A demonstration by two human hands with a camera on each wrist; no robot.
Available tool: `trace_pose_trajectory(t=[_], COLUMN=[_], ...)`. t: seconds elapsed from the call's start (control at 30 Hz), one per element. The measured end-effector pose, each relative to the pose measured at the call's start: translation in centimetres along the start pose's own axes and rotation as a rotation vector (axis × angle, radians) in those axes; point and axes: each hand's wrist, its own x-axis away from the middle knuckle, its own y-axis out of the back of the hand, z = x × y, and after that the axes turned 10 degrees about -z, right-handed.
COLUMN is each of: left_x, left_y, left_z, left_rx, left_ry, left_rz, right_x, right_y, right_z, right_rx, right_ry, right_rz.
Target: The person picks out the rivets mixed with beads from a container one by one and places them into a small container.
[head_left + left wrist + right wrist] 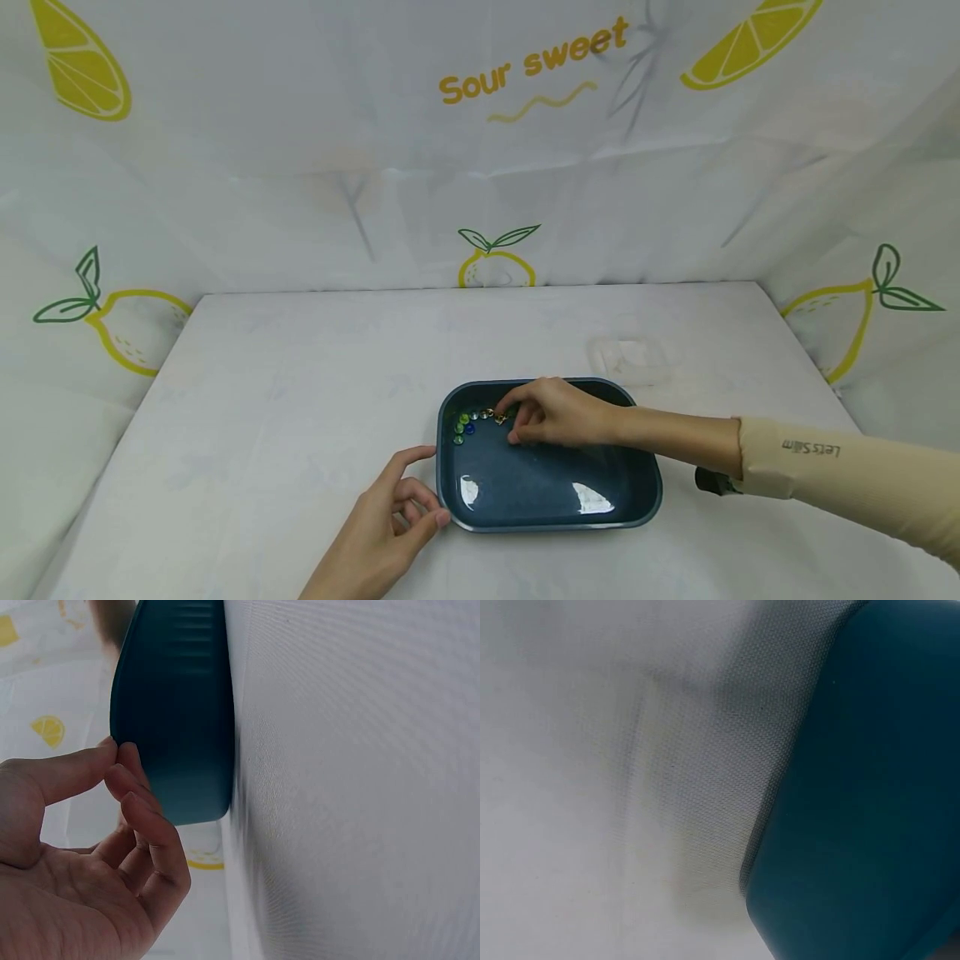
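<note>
A dark blue tray (558, 527) with rounded corners lies on the white tabletop. At its left end is my left hand (386, 521), thumb and index fingertip at the rim and the other fingers bent beside the outer wall. The left wrist view shows this hand (97, 870) from the palm side, steadying the tray (176, 712). My right hand (558, 414) reaches inside, index finger and thumb bent around one end of a beaded bracelet (464, 419) of green, blue and clear beads with gold pieces. Part of that end is hidden by the fingers.
Behind the tray to the right is a clear plastic container (628, 358). Beneath the right forearm sits a small black object (712, 482). A white cloth wall (300, 225) with lemon prints surrounds the tabletop. In the right wrist view the tray's outer wall (862, 802) fills the right side.
</note>
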Motion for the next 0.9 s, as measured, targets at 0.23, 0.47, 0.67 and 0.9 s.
trace_pose_trajectory(t=[0.23,0.47,0.67,0.9], left_x=[0.06,0.11,0.13,0.14], left_y=[0.05,0.18,0.26,0.3], left_z=[-0.04,-0.04,-0.07,-0.06], left_rx=[0.003,0.019,0.02,0.034], left_ry=[0.003,-0.009,-0.024,-0.027], left_rz=[-0.003,0.003,0.005,0.011], right_x=[-0.03,0.01,0.01,0.04], right_y=[-0.14,-0.27,-0.45,-0.75], right_z=[0.04,-0.09,-0.25,-0.13], right_rx=[0.015,0.035,0.05,0.078], right_ry=[0.028,0.044,0.064,0.066], right_rz=[-0.014,-0.024,-0.038,-0.058])
